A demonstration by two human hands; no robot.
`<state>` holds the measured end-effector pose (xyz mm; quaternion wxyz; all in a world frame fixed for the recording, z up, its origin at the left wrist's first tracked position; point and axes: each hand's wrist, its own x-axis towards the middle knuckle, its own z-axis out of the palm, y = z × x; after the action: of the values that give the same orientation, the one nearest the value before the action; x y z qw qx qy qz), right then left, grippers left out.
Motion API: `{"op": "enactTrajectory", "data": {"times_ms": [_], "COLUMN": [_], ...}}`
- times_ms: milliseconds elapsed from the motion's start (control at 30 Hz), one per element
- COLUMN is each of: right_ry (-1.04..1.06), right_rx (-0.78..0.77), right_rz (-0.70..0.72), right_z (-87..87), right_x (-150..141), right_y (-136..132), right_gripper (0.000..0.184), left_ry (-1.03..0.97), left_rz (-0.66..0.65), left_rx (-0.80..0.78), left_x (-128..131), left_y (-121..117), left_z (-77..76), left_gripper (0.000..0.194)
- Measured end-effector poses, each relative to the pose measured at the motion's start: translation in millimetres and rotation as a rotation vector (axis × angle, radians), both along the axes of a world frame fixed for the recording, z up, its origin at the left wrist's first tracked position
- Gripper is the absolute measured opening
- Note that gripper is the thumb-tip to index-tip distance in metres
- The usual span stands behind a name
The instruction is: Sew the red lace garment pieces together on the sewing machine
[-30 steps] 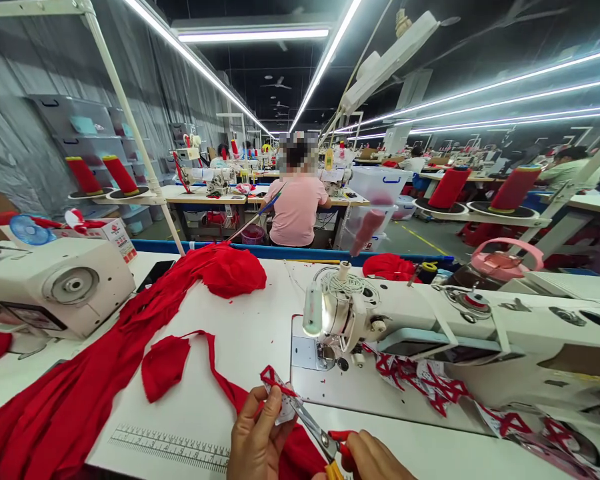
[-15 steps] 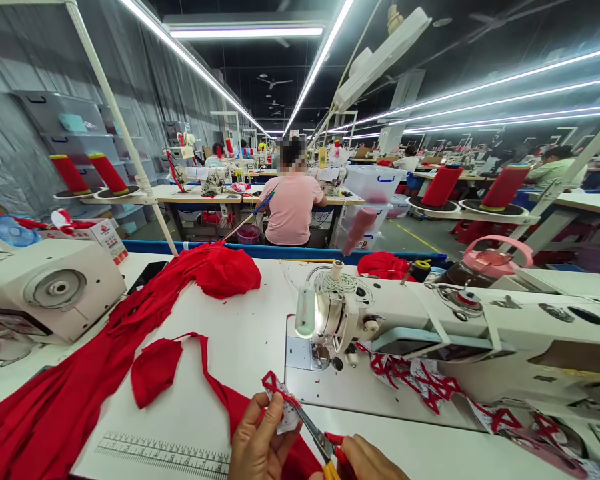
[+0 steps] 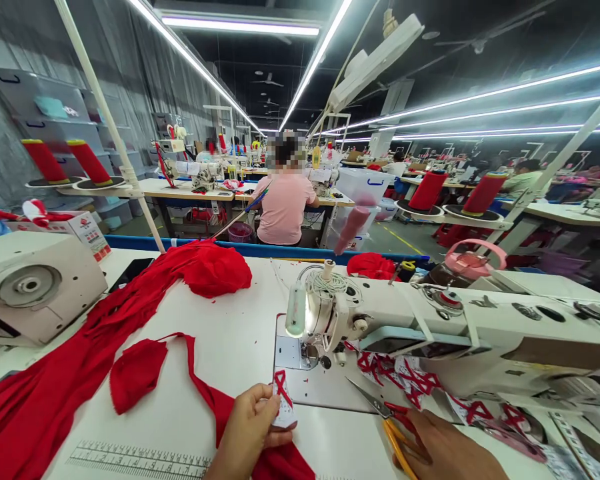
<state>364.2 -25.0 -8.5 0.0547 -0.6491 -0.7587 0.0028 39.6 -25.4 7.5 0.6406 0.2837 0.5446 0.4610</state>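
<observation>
My left hand [image 3: 253, 430] pinches a small white patterned fabric piece [image 3: 283, 415] with a crossed red ribbon loop on its front. My right hand [image 3: 433, 445] is closed around the scissors [image 3: 399, 433], which have yellow and red handles. Their blades lie low over the sewing machine bed, pointing left and away from me. A red fabric strip [image 3: 217, 400] runs beneath my left hand. Right of the needle area, under the machine arm, several similar white pieces with red ribbons [image 3: 410, 373] form a row.
The sewing machine [image 3: 380, 307] occupies the right of the white table. A long heap of red fabric [image 3: 105, 340] crosses the left side, near a second machine [image 3: 40, 287]. A printed ruler [image 3: 140, 459] marks the front. A person in pink [image 3: 281, 210] sits ahead.
My right hand has carried the scissors right, away from the patterned piece. The piece stays in my left hand, now more upright with its ribbon facing me. The view has shifted slightly.
</observation>
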Motion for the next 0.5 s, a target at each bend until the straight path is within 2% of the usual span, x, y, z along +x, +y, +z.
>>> {"op": "enactTrajectory", "data": {"times_ms": [67,133,200,267,300,367,433,500], "right_ry": [-0.06,-0.112,-0.102,0.019,0.111,0.256,0.308,0.3], "right_rx": [0.055,0.161,0.298,0.387,0.387,0.245,0.212,0.227], "right_rz": [0.029,0.055,0.117,0.263,0.349,0.509,0.556,0.562], "right_z": [-4.8,-6.6,-2.7,5.6,10.0,16.1,16.5,12.8], "right_x": [12,9,-12,-48,-68,-104,-127,-135], "right_y": [4,4,1,-2,-2,0,5,9], "right_gripper": [0.019,0.017,0.018,0.026,0.032,0.038,0.037,0.037], "left_ry": [0.106,0.321,0.594,0.776,0.825,0.926,1.035,1.175], "left_rz": [-0.039,-0.125,-0.255,-0.363,-0.39,-0.413,-0.413,-0.377], "left_rx": [0.016,0.056,0.098,0.121,0.133,0.172,0.203,0.371], "left_x": [6,13,19,22,22,20,14,6], "left_y": [6,10,12,13,13,14,14,15], "left_z": [-5.0,-6.2,-3.5,1.2,3.6,7.4,8.7,6.6], "left_gripper": [0.057,0.043,0.027,0.023,0.024,0.025,0.022,0.018]}}
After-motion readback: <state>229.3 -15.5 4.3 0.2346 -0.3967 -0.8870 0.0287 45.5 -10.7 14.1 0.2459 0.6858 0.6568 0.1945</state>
